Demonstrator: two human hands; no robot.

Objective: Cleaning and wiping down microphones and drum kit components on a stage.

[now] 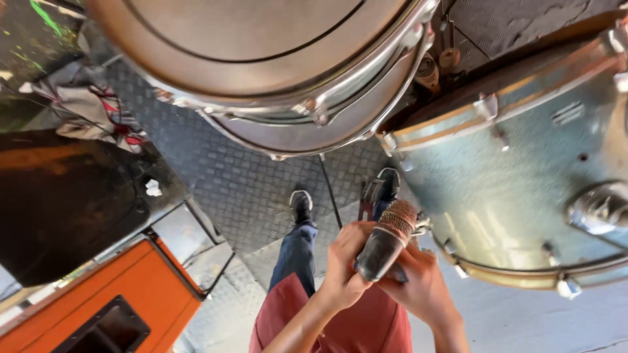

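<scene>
Both our hands wrap a dark microphone (pixel 387 243), left hand (pixel 345 265) and right hand (pixel 424 281) closed on its body | held just beside the pale blue bass drum (pixel 523 176) | risk: its grille could knock the drum's rim.

Stage or rehearsal space: drums (pixel 275 72), microphone (pixel 387 240), checker-plate floor (pixel 242 183).

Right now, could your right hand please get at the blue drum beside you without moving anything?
Probably yes: the right hand sits close by the blue drum, with nothing visible between them. But both it and the left hand are wrapped around the microphone, so it would have to let go first.
</scene>
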